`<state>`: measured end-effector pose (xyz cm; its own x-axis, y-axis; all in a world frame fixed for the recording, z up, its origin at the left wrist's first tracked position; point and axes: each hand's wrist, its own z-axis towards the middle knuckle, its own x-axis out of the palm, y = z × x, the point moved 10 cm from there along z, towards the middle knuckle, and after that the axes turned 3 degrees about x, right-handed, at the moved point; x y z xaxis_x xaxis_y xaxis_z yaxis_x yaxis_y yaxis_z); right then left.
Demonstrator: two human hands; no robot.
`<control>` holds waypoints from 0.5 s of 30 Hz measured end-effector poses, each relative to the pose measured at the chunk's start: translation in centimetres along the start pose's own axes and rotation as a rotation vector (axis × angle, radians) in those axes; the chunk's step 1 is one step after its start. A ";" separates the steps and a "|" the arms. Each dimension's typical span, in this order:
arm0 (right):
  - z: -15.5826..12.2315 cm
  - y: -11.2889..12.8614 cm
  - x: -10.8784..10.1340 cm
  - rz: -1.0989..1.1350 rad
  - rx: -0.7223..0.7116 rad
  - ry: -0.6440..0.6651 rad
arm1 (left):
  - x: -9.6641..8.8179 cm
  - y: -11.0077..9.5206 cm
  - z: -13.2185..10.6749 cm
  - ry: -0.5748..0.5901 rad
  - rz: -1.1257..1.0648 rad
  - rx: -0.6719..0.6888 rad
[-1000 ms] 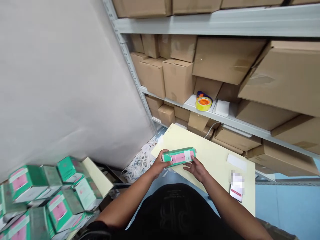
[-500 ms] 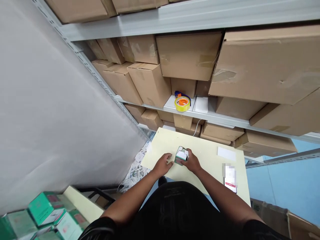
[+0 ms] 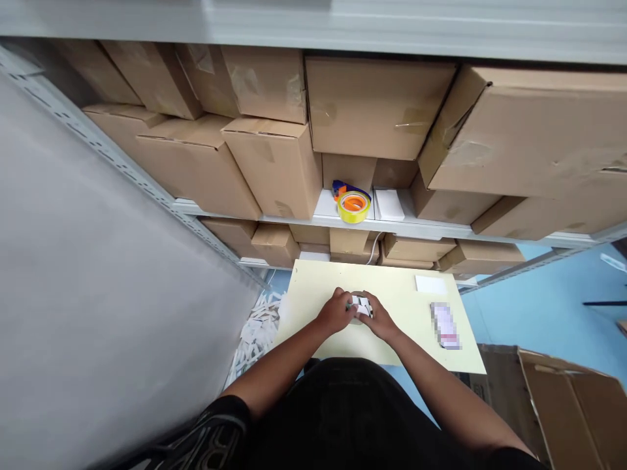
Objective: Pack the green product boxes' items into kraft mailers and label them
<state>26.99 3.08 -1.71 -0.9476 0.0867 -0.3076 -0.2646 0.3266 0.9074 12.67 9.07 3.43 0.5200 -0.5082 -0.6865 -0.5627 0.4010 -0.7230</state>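
Note:
Between my two hands is a small green-and-white carton [image 3: 361, 305], its white flaps facing up, over the cream table [image 3: 313, 281]. My left hand [image 3: 337, 311] is closed at the carton's left side, with the fingers bent at its flaps. My right hand [image 3: 378, 318] grips the carton's right side, thumb toward the near edge and fingers at the far edge. Most of the carton's sides are covered by my hands. I cannot make out what is inside it.
A phone [image 3: 445, 325] and a white sheet [image 3: 431, 284] lie on the table's right. The shelf [image 3: 294, 225] beyond holds a yellow tape roll [image 3: 353, 206], a white paper stack [image 3: 389, 204] and several cardboard boxes [image 3: 382, 108]. Paper scraps [image 3: 257, 329] lie left; an open cardboard box [image 3: 571, 405] stands right.
My left hand has moved right, from beside the carton onto its flaps. The right hand keeps its hold. The view has turned right, and the green boxes at lower left have left the picture.

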 end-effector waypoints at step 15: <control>0.0 0.4 -1.8 -0.191 0.152 -0.206 | 1.2 -0.2 0.5 0.124 -0.120 0.090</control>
<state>28.59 3.05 -0.77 -0.8229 0.1940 -0.5341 -0.3901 0.4905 0.7792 13.76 8.79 2.69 0.4937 -0.6441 -0.5842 -0.4389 0.3954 -0.8069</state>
